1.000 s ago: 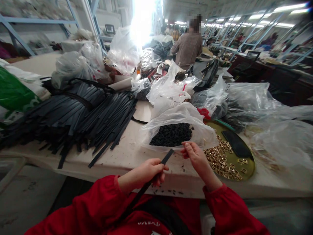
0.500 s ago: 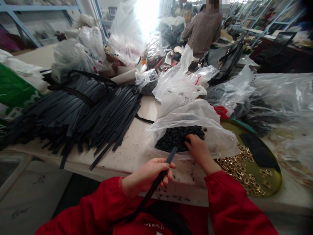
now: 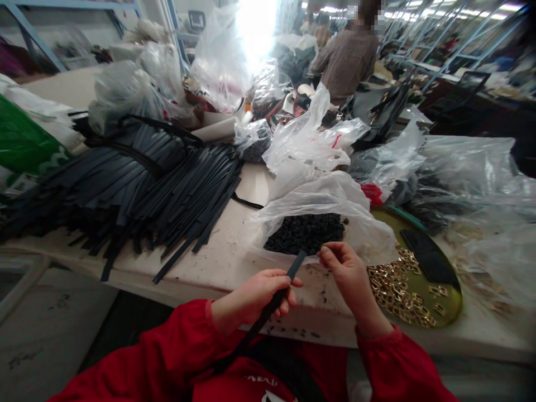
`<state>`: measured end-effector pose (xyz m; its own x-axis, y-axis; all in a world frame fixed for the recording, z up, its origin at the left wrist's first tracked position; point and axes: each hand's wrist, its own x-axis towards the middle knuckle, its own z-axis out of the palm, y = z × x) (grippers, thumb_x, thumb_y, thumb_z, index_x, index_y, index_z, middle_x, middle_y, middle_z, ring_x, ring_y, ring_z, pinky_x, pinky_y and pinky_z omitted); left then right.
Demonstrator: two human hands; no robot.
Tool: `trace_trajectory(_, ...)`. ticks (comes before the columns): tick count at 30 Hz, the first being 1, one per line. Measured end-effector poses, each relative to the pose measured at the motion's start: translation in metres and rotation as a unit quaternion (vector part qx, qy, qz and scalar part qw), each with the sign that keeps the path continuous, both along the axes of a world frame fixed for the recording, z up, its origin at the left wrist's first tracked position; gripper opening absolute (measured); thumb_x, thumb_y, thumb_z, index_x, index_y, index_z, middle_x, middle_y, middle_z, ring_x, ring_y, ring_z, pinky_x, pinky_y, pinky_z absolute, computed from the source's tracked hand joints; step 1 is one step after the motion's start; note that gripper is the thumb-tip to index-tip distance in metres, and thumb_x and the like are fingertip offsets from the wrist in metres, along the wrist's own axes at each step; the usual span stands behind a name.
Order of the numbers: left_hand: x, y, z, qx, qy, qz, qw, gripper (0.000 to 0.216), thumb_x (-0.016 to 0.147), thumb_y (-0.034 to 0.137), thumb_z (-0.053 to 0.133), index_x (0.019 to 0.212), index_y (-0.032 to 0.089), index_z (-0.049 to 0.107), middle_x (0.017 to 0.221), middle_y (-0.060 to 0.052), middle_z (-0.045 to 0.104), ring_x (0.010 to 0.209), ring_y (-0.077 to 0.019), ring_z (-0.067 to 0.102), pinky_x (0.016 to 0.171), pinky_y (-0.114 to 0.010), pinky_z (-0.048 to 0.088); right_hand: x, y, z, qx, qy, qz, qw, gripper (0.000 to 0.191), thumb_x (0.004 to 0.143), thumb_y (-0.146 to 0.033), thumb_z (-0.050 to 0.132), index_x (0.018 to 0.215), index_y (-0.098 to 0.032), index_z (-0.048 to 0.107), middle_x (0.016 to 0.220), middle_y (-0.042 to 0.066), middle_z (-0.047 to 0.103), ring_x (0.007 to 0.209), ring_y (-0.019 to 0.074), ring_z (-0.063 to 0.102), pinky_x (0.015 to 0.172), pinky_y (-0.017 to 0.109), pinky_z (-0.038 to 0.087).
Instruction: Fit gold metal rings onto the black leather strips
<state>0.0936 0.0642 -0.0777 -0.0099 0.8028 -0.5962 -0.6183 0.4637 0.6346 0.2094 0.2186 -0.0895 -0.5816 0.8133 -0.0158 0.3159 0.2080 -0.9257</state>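
Observation:
My left hand (image 3: 263, 293) is closed round a flat black strap (image 3: 296, 266), its end sticking up past the thumb and its length running down towards my lap. Right of that end is my right hand (image 3: 345, 273), thumb and fingertips pinched together; whatever is between them is too small or hidden to name. Just beyond both hands lies an open clear plastic bag (image 3: 355, 209) with many small black loops (image 3: 307, 231) in it. By my right wrist, a yellowish round tray (image 3: 450, 312) holds gold metal buckles (image 3: 396, 290) and a black flat piece (image 3: 429, 257).
A big pile of black straps (image 3: 167, 206) covers the table's left side. Filled plastic bags (image 3: 301, 139) and scraps crowd the back. Black bits (image 3: 304, 333) lie along the front edge of the table (image 3: 201, 282). Another person (image 3: 349, 58) is farther back.
My right hand has come out of the bag of black loops, back towards me, fingertips now pinched near the strap's end. The left hand keeps the strap in nearly the same place.

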Motion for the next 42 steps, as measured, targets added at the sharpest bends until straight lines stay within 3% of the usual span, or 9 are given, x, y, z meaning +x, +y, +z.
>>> trace_trajectory(4, 0.007, -0.004, 0.004, 0.032, 0.070, -0.034, 0.996, 0.026, 0.081, 0.033, 0.042, 0.095, 0.013, 0.052, 0.052, 0.004, 0.056, 0.035, -0.0052, 0.044, 0.035, -0.016, 0.031, 0.005, -0.028, 0.006, -0.260, 0.131, -0.036, 0.956, 0.027, 0.066, -0.039, 0.068, 0.081, -0.019, 0.057, 0.075, 0.000, 0.066, 0.061, 0.0097, 0.057, 0.061, 0.023, 0.046)
trace_trajectory(8, 0.010, -0.008, 0.009, 0.063, 0.159, -0.059, 0.984, 0.026, 0.084, 0.033, 0.036, 0.092, 0.013, 0.051, 0.048, 0.005, 0.053, 0.033, -0.0057, 0.041, 0.035, -0.016, 0.033, 0.007, -0.038, 0.008, -0.378, 0.215, -0.068, 0.898, 0.023, 0.062, -0.033, 0.073, 0.072, -0.019, 0.058, 0.067, -0.004, 0.063, 0.056, 0.0050, 0.054, 0.055, 0.016, 0.044)
trace_trajectory(17, 0.013, -0.016, 0.019, 0.060, 0.173, -0.146, 0.972, 0.021, 0.081, 0.025, 0.034, 0.089, 0.014, 0.050, 0.050, 0.005, 0.052, 0.035, -0.0058, 0.041, 0.037, -0.016, 0.033, 0.024, -0.058, 0.014, -0.367, 0.125, 0.074, 0.919, 0.031, 0.072, -0.042, 0.063, 0.090, -0.017, 0.060, 0.054, -0.005, 0.054, 0.040, 0.0040, 0.040, 0.037, 0.015, 0.030)
trace_trajectory(25, -0.042, -0.059, 0.024, 0.011, 0.452, -0.230, 0.862, 0.021, 0.076, 0.032, 0.048, 0.065, 0.015, 0.056, 0.055, 0.002, 0.056, 0.052, -0.0103, 0.049, 0.049, -0.020, 0.035, 0.074, -0.026, -0.004, -0.365, 0.195, -0.164, 0.896, 0.033, 0.053, -0.032, 0.078, 0.065, -0.018, 0.051, 0.052, -0.006, 0.055, 0.040, 0.0025, 0.039, 0.035, 0.011, 0.032)
trace_trajectory(28, -0.068, -0.076, 0.034, 0.014, 0.469, -0.137, 0.872, 0.019, 0.074, 0.034, 0.056, 0.068, 0.016, 0.060, 0.061, 0.001, 0.060, 0.057, -0.0112, 0.052, 0.053, -0.020, 0.037, 0.087, -0.035, -0.019, -0.382, 0.185, -0.169, 0.890, 0.030, 0.055, -0.032, 0.078, 0.065, -0.018, 0.053, 0.054, -0.006, 0.056, 0.040, 0.0023, 0.040, 0.035, 0.011, 0.034)
trace_trajectory(33, -0.081, -0.076, 0.078, 0.165, 0.335, 0.260, 0.891, 0.017, 0.069, 0.029, 0.064, 0.075, 0.019, 0.052, 0.081, 0.001, 0.065, 0.070, -0.0117, 0.058, 0.064, -0.021, 0.045, 0.079, -0.062, -0.030, -0.435, 0.191, -0.162, 0.865, 0.029, 0.059, -0.034, 0.075, 0.080, -0.018, 0.063, 0.061, -0.003, 0.061, 0.046, 0.0040, 0.050, 0.041, 0.013, 0.046)
trace_trajectory(35, -0.073, -0.067, 0.093, 0.207, 0.296, 0.295, 0.884, 0.013, 0.073, 0.027, 0.060, 0.077, 0.021, 0.049, 0.065, 0.005, 0.062, 0.059, -0.0089, 0.056, 0.057, -0.019, 0.045, 0.073, -0.068, -0.026, -0.459, 0.192, -0.154, 0.853, 0.028, 0.058, -0.030, 0.076, 0.081, -0.017, 0.065, 0.071, 0.000, 0.066, 0.056, 0.0070, 0.058, 0.054, 0.017, 0.053)
trace_trajectory(38, -0.044, -0.046, 0.090, 0.171, 0.304, 0.161, 0.923, 0.009, 0.078, 0.025, 0.053, 0.083, 0.020, 0.048, 0.051, 0.008, 0.055, 0.040, -0.0058, 0.046, 0.040, -0.015, 0.035, 0.066, -0.072, -0.016, -0.494, 0.200, -0.125, 0.837, 0.025, 0.059, -0.021, 0.075, 0.082, -0.019, 0.066, 0.081, 0.002, 0.069, 0.070, 0.0101, 0.064, 0.069, 0.019, 0.054)
trace_trajectory(42, 0.004, -0.021, 0.046, 0.026, 0.122, -0.094, 0.988, 0.023, 0.074, 0.012, 0.044, 0.094, 0.014, 0.054, 0.062, 0.002, 0.059, 0.039, -0.0045, 0.044, 0.038, -0.016, 0.033, 0.059, -0.078, -0.008, -0.512, 0.211, -0.111, 0.825, 0.022, 0.064, -0.018, 0.070, 0.085, -0.020, 0.066, 0.086, 0.003, 0.070, 0.074, 0.0119, 0.065, 0.072, 0.023, 0.054)
